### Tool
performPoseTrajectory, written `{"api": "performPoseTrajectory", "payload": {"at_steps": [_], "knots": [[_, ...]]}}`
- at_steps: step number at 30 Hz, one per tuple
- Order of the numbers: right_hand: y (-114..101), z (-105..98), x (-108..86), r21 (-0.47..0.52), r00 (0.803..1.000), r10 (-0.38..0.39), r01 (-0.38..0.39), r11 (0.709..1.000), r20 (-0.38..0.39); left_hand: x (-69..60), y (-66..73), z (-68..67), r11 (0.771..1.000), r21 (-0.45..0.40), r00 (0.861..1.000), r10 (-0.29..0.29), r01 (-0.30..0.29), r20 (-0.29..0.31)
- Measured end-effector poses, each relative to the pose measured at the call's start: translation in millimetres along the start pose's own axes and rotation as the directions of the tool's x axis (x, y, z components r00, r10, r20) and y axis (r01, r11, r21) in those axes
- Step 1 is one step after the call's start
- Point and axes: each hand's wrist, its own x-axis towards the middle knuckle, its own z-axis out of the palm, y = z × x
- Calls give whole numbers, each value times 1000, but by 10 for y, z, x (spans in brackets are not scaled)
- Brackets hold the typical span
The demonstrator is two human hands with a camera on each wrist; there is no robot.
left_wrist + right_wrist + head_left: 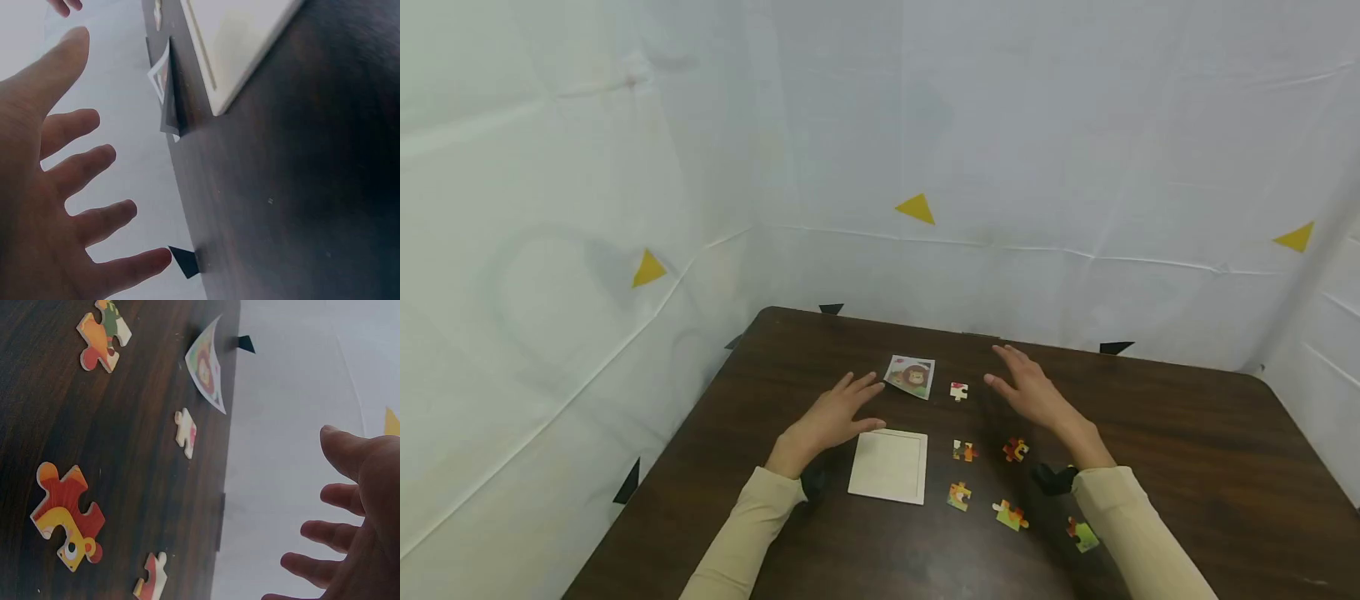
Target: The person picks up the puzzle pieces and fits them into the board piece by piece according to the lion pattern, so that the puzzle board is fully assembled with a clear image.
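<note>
My left hand (829,419) hovers with spread fingers by the upper left corner of a pale square puzzle tray (887,467), holding nothing. To the right, my right hand (1036,393) is also raised off the table, fingers extended and nothing in its grasp. Nearest to it in the head view is a small white and red jigsaw piece (958,391). A red and yellow piece with an eye (69,519) shows clearly in the right wrist view. Behind the tray lies a lion picture card (912,377), its edges curling up.
More jigsaw pieces lie right of the tray, among them an orange and white one (958,496), a green and orange one (1011,515) and a green one (1082,534) beside the right sleeve. White sheeting (1000,125) hangs behind the dark wooden table (1210,467).
</note>
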Motion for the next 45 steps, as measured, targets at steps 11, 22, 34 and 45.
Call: {"api": "performPoseTrajectory", "payload": {"at_steps": [11, 22, 34, 45], "knots": [[-65, 175, 126, -33, 1000, 9, -8, 999, 29, -229, -169, 86, 999, -30, 998, -43, 45, 56], [-133, 286, 200, -76, 998, 13, -8, 997, 61, -397, -159, 83, 998, -62, 993, -19, 27, 116], [-203, 392, 195, -130, 995, 18, -6, 991, 94, -514, -121, 110, 998, -60, 983, -4, 15, 182], [-228, 466, 183, -128, 994, 7, 7, 992, 110, -662, -198, 146, 999, -5, 978, 39, -39, 206]]}}
